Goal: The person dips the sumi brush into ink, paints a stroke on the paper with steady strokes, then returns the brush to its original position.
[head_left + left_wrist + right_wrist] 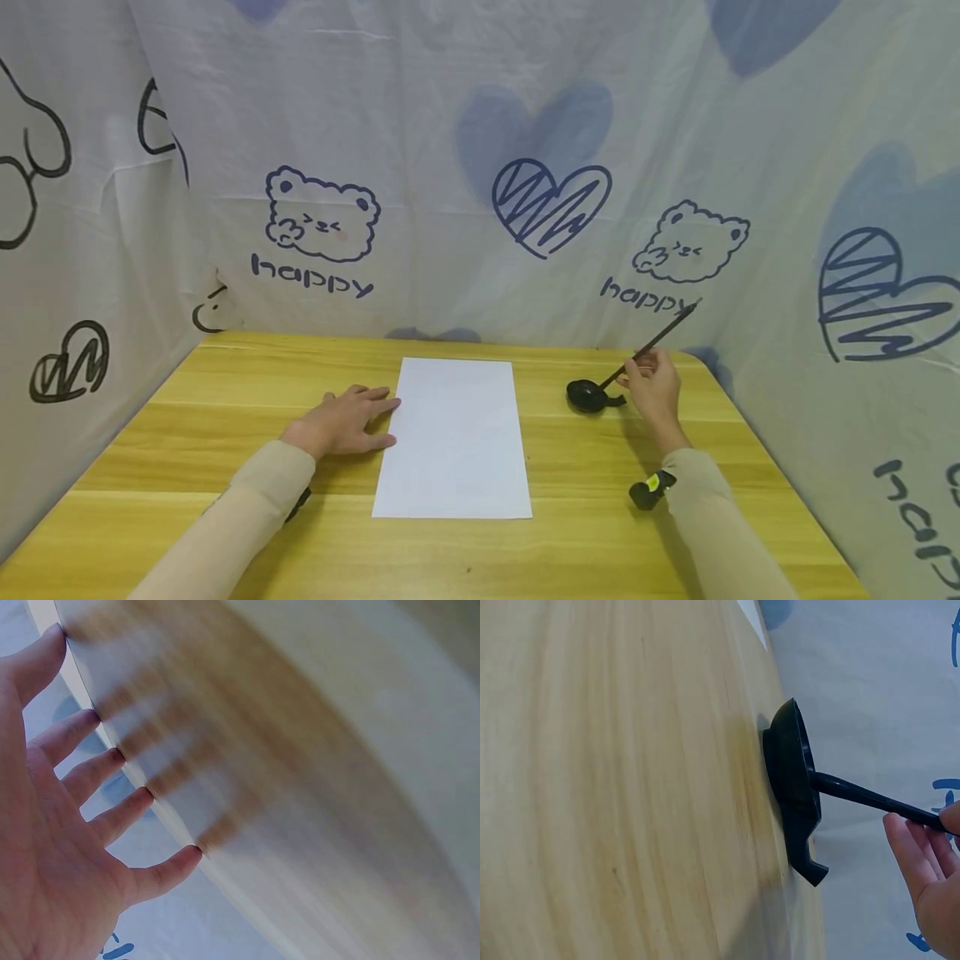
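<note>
A blank white sheet of paper lies on the wooden table in front of me. My left hand is spread flat beside it, with thumb and index fingertip at the paper's left edge. In the left wrist view, the fingers of this left hand are splayed and touch the tabletop. Over on the right, my right hand pinches a dark slender brush by its handle. The brush slants, lower end inside a small black ink dish with a curved handle. The dish's rim hides the bristles in the right wrist view.
The yellow wooden table has a back edge close to a hanging white cloth printed with hearts and bears. More of that cloth hangs at both sides. A black wrist camera sits under my right sleeve.
</note>
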`<state>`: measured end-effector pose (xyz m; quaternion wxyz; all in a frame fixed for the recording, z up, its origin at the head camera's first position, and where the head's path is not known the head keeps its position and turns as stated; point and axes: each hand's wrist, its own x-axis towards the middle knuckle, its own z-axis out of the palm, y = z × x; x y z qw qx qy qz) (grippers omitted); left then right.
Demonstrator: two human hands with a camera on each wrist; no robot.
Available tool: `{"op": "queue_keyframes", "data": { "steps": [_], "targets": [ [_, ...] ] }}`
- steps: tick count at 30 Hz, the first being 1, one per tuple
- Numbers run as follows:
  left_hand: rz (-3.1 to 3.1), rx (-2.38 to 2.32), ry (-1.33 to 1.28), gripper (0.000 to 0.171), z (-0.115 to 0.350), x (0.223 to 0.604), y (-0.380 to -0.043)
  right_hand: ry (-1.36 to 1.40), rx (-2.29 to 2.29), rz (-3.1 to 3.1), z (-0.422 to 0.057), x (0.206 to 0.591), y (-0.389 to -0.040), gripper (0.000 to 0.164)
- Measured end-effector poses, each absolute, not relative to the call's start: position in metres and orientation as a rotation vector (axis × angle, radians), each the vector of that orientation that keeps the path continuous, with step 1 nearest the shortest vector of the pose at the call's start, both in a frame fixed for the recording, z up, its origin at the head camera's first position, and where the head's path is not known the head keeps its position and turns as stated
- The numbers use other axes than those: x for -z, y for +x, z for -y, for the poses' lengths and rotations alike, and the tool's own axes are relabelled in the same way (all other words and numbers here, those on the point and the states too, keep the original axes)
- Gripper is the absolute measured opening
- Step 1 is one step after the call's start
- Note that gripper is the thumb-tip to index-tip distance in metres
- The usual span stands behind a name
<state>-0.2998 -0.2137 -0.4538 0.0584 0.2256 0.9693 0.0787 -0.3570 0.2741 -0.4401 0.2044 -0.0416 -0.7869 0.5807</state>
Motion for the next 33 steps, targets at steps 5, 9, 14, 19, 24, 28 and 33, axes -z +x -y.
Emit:
{"op": "queue_keyframes", "data": {
  "steps": [5, 9, 14, 19, 24, 28, 33],
  "targets": [
    [-2.935, -0.237, 0.680, 0.072, 0.213, 0.454, -0.300, -0.098, -1.585, 2.194, -0.274, 0.442, -0.355, 0.030],
    [-2.931, -0.235, 0.683, 0.073, 0.213, 0.455, -0.301, -0.100, -1.544, 2.200, -0.274, 0.441, -0.353, 0.027],
    [-2.931, -0.232, 0.684, 0.073, 0.214, 0.455, -0.301, -0.099, -1.519, 2.185, -0.274, 0.439, -0.353, 0.025],
    [-2.935, -0.227, 0.682, 0.073, 0.214, 0.455, -0.300, -0.066, -1.502, 2.169, -0.273, 0.434, -0.354, 0.025],
    [-2.931, -0.230, 0.681, 0.072, 0.213, 0.453, -0.299, 0.011, -1.514, 2.137, -0.266, 0.416, -0.343, 0.024],
    [-2.930, -0.236, 0.680, 0.072, 0.213, 0.452, -0.299, 0.043, -1.531, 2.115, -0.253, 0.394, -0.327, 0.023],
    [-2.930, -0.239, 0.679, 0.072, 0.212, 0.451, -0.298, 0.006, -1.543, 2.084, -0.254, 0.401, -0.337, 0.024]
  ]
}}
